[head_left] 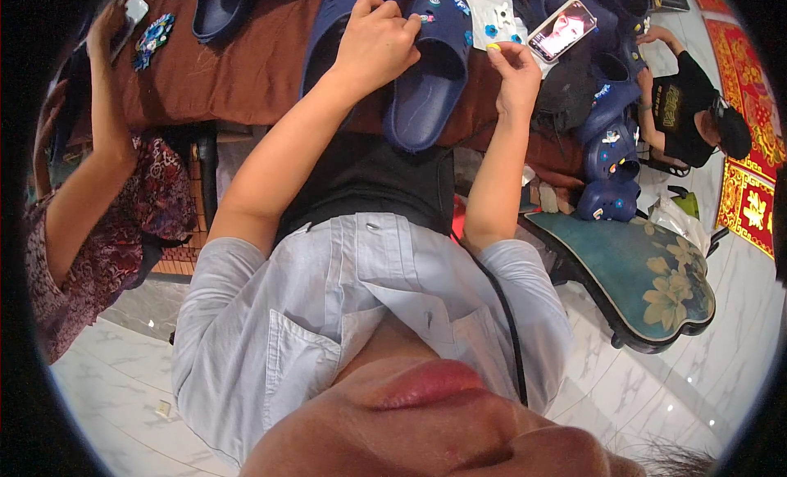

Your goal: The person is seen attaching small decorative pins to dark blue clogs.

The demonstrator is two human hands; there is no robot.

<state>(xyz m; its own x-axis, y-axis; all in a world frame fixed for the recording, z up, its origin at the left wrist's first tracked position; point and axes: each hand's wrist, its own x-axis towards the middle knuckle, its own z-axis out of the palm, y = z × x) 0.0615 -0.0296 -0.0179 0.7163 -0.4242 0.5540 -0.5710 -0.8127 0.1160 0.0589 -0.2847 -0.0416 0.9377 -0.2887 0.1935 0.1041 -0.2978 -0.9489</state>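
Note:
My left hand (pixel 377 51) is closed on the upper part of a navy clog (pixel 425 108), its fingers curled over the edge near small colourful charms. Another navy clog (pixel 324 43) lies to the left, partly behind that hand and forearm. My right hand (pixel 516 75) is closed, thumb and index finger brought together beside a white card (pixel 485 8) with blue flower charms. A small yellow spot shows at its fingertips; I cannot tell whether it is a nail or a held piece.
A lit phone (pixel 562 30) lies right of the card. Several charm-covered navy clogs (pixel 611 157) line the right side. The brown cloth (pixel 221 88) carries another clog (pixel 220 14) and a blue beaded ornament (pixel 154 38). People sit at left and right; a green floral stool (pixel 631 272) stands at right.

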